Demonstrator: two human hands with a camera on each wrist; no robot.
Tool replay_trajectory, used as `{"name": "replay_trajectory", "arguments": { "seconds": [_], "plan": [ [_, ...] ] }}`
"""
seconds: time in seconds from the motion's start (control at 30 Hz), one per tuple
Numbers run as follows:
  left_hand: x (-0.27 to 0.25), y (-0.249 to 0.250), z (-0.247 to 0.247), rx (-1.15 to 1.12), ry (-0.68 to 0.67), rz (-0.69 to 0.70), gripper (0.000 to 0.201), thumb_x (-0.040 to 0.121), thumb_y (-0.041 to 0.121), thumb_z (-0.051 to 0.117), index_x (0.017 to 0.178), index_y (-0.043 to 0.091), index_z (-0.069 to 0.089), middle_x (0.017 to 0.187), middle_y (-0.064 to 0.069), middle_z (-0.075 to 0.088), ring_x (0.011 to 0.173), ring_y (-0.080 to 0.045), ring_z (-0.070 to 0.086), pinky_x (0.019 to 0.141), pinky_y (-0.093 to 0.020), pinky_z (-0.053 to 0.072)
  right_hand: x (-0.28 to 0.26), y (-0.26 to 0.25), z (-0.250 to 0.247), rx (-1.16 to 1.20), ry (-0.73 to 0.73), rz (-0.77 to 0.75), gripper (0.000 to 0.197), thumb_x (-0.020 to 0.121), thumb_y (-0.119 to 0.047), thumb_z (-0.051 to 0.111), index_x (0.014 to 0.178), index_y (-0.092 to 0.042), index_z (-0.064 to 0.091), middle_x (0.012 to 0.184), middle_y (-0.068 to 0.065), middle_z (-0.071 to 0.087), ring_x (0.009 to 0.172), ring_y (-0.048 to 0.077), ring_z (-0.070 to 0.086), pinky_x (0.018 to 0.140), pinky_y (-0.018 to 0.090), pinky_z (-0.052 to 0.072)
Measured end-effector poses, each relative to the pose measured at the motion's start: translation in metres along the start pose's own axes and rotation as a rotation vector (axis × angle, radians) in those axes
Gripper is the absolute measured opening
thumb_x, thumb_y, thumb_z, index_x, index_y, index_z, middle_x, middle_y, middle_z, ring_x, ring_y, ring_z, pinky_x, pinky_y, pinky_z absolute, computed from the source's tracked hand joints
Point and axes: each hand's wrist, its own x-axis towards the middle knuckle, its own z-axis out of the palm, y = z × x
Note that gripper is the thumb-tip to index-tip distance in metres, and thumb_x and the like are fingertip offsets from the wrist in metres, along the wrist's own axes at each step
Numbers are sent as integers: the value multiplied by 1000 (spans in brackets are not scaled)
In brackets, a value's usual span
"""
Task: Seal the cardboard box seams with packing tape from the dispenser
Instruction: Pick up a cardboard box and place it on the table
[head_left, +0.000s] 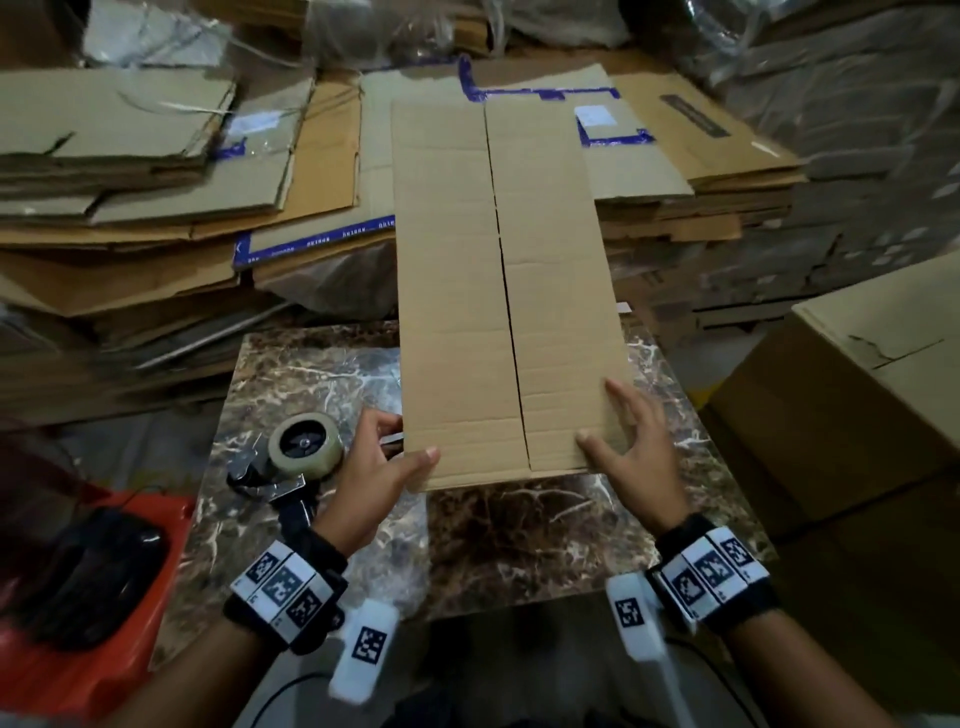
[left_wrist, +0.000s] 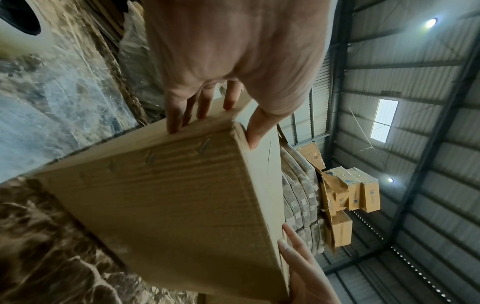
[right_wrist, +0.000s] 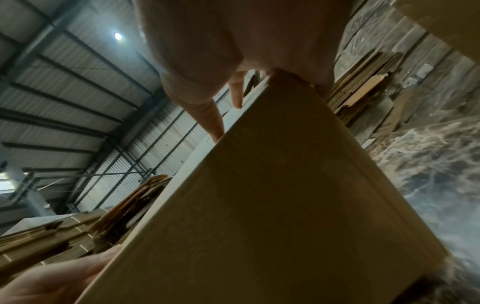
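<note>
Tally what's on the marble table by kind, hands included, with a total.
Cardboard box: 1, centre seam untaped
Tape dispenser: 1, beside the left hand
Hands: 2, left hand and right hand, each with a grip on a near corner of the box
Total: 4

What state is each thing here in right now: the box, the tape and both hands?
Cardboard box: flaps closed, centre seam untaped, lying on the marble table.
Tape dispenser: lying on the table, untouched.
Left hand: grips the box's near left corner.
Right hand: grips the near right corner.
</note>
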Motion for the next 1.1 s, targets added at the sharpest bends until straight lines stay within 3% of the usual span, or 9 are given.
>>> {"name": "replay_trajectory", "arguments": {
  "seconds": [0.17, 0.3, 0.4, 0.5, 0.6, 0.73, 0.9, 1.0, 1.1],
  "plan": [
    [-24, -14, 17, 48, 56, -50, 36, 85, 8, 74, 105, 10, 45, 118, -5, 58, 112, -22, 56, 89, -40, 50, -16, 24, -7, -11, -120, 52, 74, 83, -24, 76, 147, -26, 39, 145, 4, 36, 128, 18, 41, 104, 33, 37],
    [-55, -28, 38, 23, 97, -84, 37, 85, 9, 73, 109, 4, 45, 116, -10, 61, 109, -27, 60, 79, -37, 52, -28, 37, -24, -41, -179, 26, 73, 84, -27, 74, 147, -26, 37, 145, 4, 36, 127, 19, 43, 104, 34, 40],
    [-78, -43, 51, 21, 150, -95, 39, 85, 19, 76, 111, 10, 48, 115, -12, 61, 105, -28, 62, 76, -38, 55, -30, 46, -35, -147, -217, 2, 66, 86, -32, 71, 145, -24, 43, 143, 5, 43, 127, 21, 46, 103, 35, 40],
    [-99, -51, 59, 46, 181, -27, 59, 79, 34, 77, 129, 28, 46, 125, 0, 61, 110, -17, 63, 83, -36, 56, -32, 49, -40, -278, -287, -70, 62, 88, -43, 65, 144, -23, 44, 139, 8, 47, 125, 25, 48, 100, 34, 41],
    [-104, -48, 67, 149, 159, 69, 64, 92, 24, 68, 146, 36, 36, 141, 20, 46, 120, 5, 53, 94, -21, 48, -26, 47, -42, -340, -322, -118, 60, 91, -47, 60, 143, -23, 44, 136, 12, 47, 122, 29, 49, 99, 38, 44],
    [-89, -40, 72, 433, 110, 183, 53, 101, 31, 51, 151, 20, 36, 150, 10, 38, 137, -5, 39, 111, -27, 36, -1, 37, -40, -526, -308, -136, 46, 96, -48, 47, 139, -30, 47, 150, 13, 35, 132, 34, 39, 105, 52, 39],
    [-57, -33, 57, 724, -10, 254, 54, 100, 43, 32, 149, 23, 39, 137, -7, 55, 127, -20, 50, 108, -37, 39, -7, 6, -13, -706, -409, -241, 39, 101, -46, 34, 134, -29, 47, 163, 8, 18, 149, 29, 15, 115, 62, 13],
    [-39, -30, 41, 793, -99, 272, 50, 100, 40, 34, 147, 26, 44, 143, -9, 46, 133, -23, 42, 112, -43, 35, -33, -11, 20, -720, -462, -295, 49, 101, -48, 26, 142, -25, 38, 159, 10, 26, 148, 29, 18, 117, 60, 14],
    [-31, -35, 18, 817, -137, 310, 49, 102, 32, 45, 150, 29, 37, 153, -5, 35, 139, -19, 34, 115, -39, 30, -44, -32, 44, -729, -433, -230, 55, 101, -48, 25, 149, -22, 33, 160, 13, 25, 148, 33, 17, 118, 59, 13]
  ]
}}
